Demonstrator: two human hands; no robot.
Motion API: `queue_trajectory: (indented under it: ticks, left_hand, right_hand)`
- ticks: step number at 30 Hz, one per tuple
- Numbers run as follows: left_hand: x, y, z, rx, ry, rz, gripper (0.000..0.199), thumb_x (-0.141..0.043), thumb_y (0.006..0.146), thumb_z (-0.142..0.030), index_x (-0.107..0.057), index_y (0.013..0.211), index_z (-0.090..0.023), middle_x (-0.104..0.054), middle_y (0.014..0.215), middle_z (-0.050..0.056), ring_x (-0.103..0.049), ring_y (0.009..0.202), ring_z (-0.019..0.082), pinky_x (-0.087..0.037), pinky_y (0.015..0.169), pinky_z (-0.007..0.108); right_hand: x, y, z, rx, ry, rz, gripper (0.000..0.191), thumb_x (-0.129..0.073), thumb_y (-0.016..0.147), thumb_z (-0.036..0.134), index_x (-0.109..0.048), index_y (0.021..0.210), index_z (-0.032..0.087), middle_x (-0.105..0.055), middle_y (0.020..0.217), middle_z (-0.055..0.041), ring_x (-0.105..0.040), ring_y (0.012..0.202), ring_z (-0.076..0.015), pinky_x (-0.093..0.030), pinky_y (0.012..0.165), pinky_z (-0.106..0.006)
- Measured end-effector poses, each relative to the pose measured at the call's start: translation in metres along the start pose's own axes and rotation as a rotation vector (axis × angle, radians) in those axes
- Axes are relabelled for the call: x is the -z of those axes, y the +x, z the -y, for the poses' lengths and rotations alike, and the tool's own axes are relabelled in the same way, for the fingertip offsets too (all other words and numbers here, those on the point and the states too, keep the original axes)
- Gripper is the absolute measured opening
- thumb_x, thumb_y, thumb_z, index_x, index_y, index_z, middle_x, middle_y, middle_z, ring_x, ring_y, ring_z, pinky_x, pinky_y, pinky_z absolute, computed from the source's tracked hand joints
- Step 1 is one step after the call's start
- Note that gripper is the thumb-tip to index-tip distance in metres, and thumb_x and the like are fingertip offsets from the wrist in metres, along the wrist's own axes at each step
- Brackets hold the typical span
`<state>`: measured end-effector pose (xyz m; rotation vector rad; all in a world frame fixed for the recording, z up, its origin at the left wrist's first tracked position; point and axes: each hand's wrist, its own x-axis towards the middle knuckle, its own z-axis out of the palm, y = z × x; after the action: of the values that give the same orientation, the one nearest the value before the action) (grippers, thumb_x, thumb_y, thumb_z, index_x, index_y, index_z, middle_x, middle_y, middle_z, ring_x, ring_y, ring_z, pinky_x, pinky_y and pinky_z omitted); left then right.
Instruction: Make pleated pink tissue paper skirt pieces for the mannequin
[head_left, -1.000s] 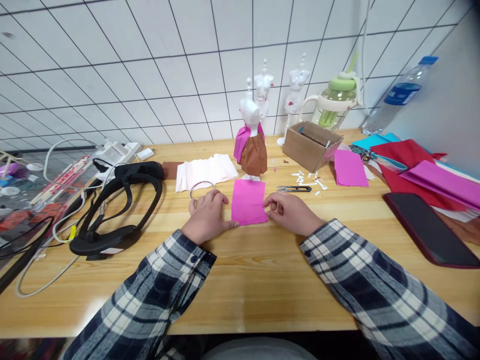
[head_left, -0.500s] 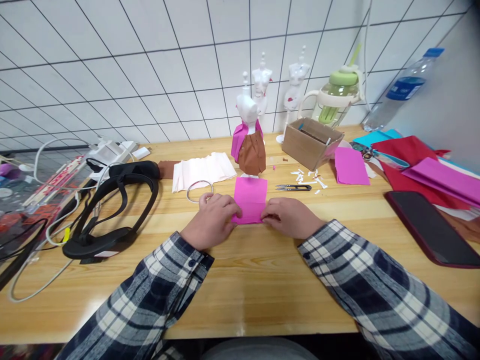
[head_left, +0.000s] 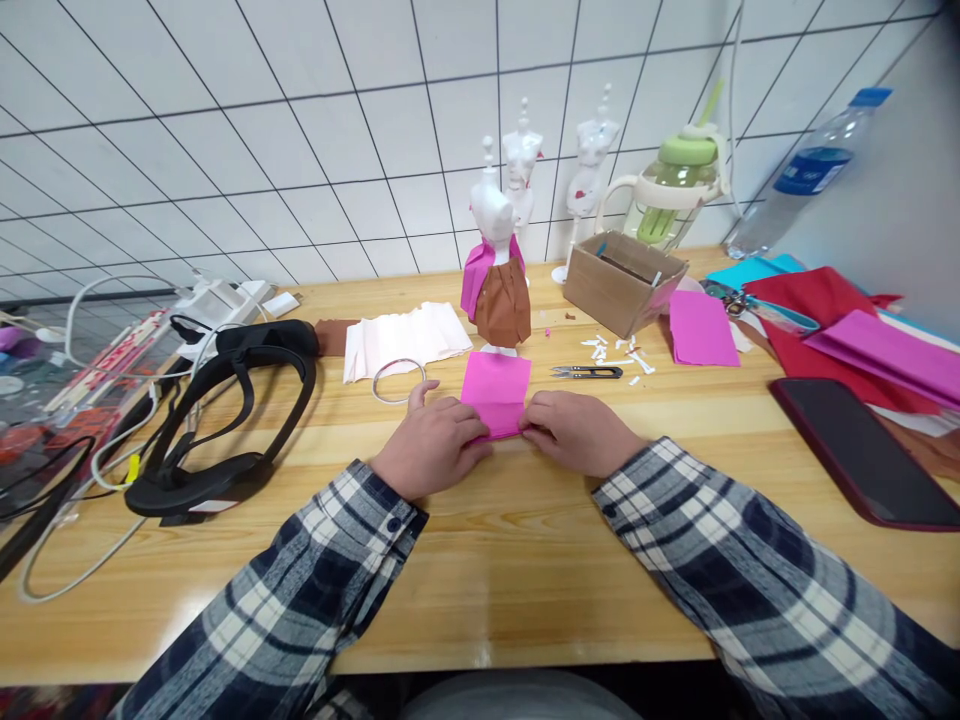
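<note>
A magenta sheet point(head_left: 496, 385) lies in front of the dressed mannequin, its near edge folded over. My left hand point(head_left: 433, 440) grips the sheet's near left corner, thumb away from the curled fingers. Pinched on the near right corner is my right hand point(head_left: 574, 430). The small white mannequin point(head_left: 495, 215) wears a magenta piece and a brown skirt point(head_left: 504, 305). Black thread snips point(head_left: 587, 372) lie right of the sheet, and a thin ring point(head_left: 399, 381) lies beyond my left hand.
White pleated cloth point(head_left: 409, 340) and a black headset strap point(head_left: 225, 430) are on the left. A cardboard box point(head_left: 622, 283), white scraps, another magenta piece point(head_left: 703, 329), a phone point(head_left: 862, 450) and coloured cloths occupy the right. Two bare mannequins and a green-lidded jug point(head_left: 675, 190) stand behind.
The magenta sheet has turned slightly and shifted a little left. My left hand has slid a little along its near edge, its thumb side more raised; my right hand stays at the right corner.
</note>
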<state>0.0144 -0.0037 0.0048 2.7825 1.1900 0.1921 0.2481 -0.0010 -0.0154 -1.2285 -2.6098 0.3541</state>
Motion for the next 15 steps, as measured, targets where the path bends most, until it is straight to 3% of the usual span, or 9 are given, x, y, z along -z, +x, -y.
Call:
queue_trajectory:
  ticks: [4, 7, 9, 11, 13, 15]
  left_hand:
    - [-0.002, 0.001, -0.002, 0.034, -0.050, -0.013, 0.020, -0.056, 0.089, -0.038, -0.070, 0.094, -0.025, -0.071, 0.088, 0.004, -0.061, 0.092, 0.023, -0.014, 0.107, 0.055]
    - [-0.002, 0.002, -0.003, 0.085, -0.202, -0.066, 0.021, -0.051, 0.091, -0.032, -0.069, 0.089, -0.023, -0.071, 0.091, 0.003, -0.061, 0.093, 0.021, -0.018, 0.107, 0.053]
    - [0.001, -0.002, -0.002, 0.147, -0.467, -0.056, 0.021, -0.052, 0.088, -0.036, -0.066, 0.086, -0.021, -0.070, 0.089, 0.003, -0.062, 0.086, 0.019, -0.031, 0.101, 0.049]
    - [0.010, -0.009, 0.002, 0.232, -0.848, 0.031, 0.030, -0.053, 0.084, -0.047, -0.060, 0.079, -0.019, -0.067, 0.075, 0.003, -0.061, 0.068, 0.018, -0.045, 0.082, 0.042]
    - [0.021, -0.016, 0.007, 0.302, -1.209, 0.154, 0.041, -0.056, 0.076, -0.060, -0.052, 0.071, -0.019, -0.060, 0.060, 0.003, -0.057, 0.055, 0.017, -0.048, 0.064, 0.038]
    - [0.030, -0.020, 0.012, 0.339, -1.386, 0.210, 0.044, -0.063, 0.069, -0.062, -0.049, 0.069, -0.020, -0.056, 0.055, 0.001, -0.056, 0.053, 0.017, -0.049, 0.063, 0.037]
  right_hand:
    - [0.001, 0.001, 0.002, -0.001, 0.032, -0.057, 0.016, -0.051, 0.090, 0.022, -0.066, 0.087, 0.019, -0.067, 0.089, -0.0063, -0.059, 0.087, -0.0193, -0.042, 0.073, -0.030]
    - [0.002, 0.000, 0.003, 0.036, 0.172, -0.168, 0.011, -0.055, 0.087, 0.023, -0.065, 0.084, 0.018, -0.068, 0.099, -0.0090, -0.059, 0.096, -0.0222, -0.043, 0.087, -0.035]
    - [0.003, -0.001, 0.003, 0.048, 0.411, -0.219, 0.014, -0.058, 0.087, 0.030, -0.064, 0.090, 0.019, -0.068, 0.110, -0.0100, -0.059, 0.103, -0.0235, -0.042, 0.093, -0.038]
    - [0.005, -0.003, 0.001, 0.008, 0.782, -0.197, 0.032, -0.050, 0.092, 0.045, -0.061, 0.108, 0.020, -0.069, 0.113, -0.0102, -0.063, 0.099, -0.0223, -0.046, 0.088, -0.038]
    - [0.006, -0.005, -0.002, -0.059, 1.134, -0.127, 0.048, -0.036, 0.095, 0.055, -0.053, 0.123, 0.019, -0.071, 0.108, -0.0110, -0.066, 0.088, -0.0202, -0.049, 0.079, -0.035]
    - [0.006, -0.005, -0.005, -0.108, 1.308, -0.062, 0.056, -0.032, 0.095, 0.060, -0.052, 0.124, 0.017, -0.072, 0.104, -0.0124, -0.067, 0.079, -0.0187, -0.050, 0.071, -0.031]
